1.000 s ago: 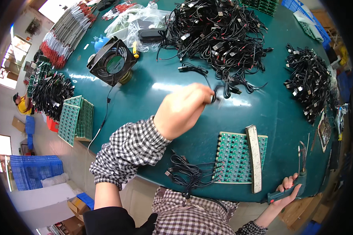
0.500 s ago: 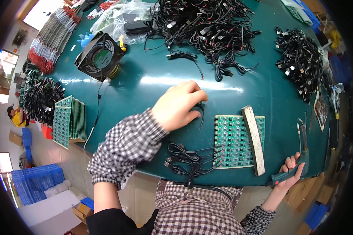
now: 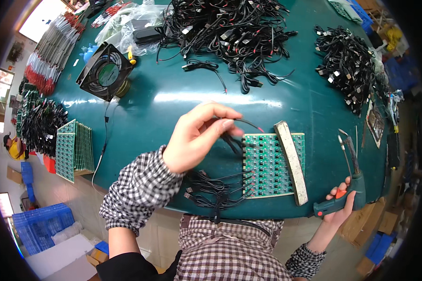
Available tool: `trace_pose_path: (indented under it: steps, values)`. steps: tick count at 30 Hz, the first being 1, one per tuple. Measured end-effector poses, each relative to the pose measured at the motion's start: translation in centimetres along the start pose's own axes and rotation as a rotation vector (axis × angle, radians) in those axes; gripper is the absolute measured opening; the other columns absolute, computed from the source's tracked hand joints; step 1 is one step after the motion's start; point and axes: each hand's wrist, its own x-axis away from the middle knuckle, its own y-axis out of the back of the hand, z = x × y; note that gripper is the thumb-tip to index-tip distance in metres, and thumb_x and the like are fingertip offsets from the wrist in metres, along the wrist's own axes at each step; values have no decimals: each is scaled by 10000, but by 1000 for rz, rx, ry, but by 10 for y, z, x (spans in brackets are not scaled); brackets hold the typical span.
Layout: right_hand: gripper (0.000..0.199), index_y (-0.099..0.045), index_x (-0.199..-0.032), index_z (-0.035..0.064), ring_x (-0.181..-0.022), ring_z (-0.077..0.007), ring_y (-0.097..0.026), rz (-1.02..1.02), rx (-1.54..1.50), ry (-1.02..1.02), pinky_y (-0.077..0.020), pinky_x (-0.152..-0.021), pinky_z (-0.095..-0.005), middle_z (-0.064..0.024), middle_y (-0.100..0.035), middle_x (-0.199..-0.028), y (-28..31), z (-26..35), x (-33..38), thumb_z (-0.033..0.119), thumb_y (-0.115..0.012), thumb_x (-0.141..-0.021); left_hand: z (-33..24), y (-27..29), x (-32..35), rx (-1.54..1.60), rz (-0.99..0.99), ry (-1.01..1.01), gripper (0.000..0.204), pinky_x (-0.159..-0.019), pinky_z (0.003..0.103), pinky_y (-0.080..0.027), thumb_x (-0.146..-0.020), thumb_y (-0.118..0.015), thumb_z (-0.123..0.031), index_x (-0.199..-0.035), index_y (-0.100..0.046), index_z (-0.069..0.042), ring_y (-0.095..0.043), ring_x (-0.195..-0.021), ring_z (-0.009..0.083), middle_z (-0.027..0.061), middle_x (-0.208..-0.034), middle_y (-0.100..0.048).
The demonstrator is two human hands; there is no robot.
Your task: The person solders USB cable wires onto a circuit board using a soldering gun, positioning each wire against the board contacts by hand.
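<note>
Black cable (image 3: 241,122) pinched in left hand (image 3: 194,138); right hand (image 3: 341,206) grips one soldering iron (image 3: 349,180).

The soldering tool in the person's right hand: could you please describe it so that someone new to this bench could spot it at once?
Start at the green circuit board panel near the front edge of the teal table, then look right, past the pale bar lying across it. There the right hand grips the soldering tool. Unlike the black cables around, it has a teal pistol grip, an orange trigger and a thin metal tip.
</note>
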Motion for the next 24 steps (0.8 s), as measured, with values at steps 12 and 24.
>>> trace_pose_path:
  steps: [12, 24]
  values:
    - [381, -515, -1066, 14, -856, -157, -636, 114, 775, 77, -525, -776, -288, -80, -624, -926, -140, -32, 18, -35, -739, -762, -11, -88, 37, 148, 260, 612, 189, -425, 172, -252, -984, -554, -218, -1067, -535, -49, -339, -502, -9, -47, -739, -490]
    - [579, -449, -1283, -20, -852, -170, -590, 102, 526, -78, -512, -758, -322, -80, -532, -1012, -129, -34, 29, -112, -639, -743, 7, -102, 64, -477, 388, -132, 119, -546, 321, -509, -888, -641, -86, -984, -585, -43, -656, -622, 210, 64, -745, -651]
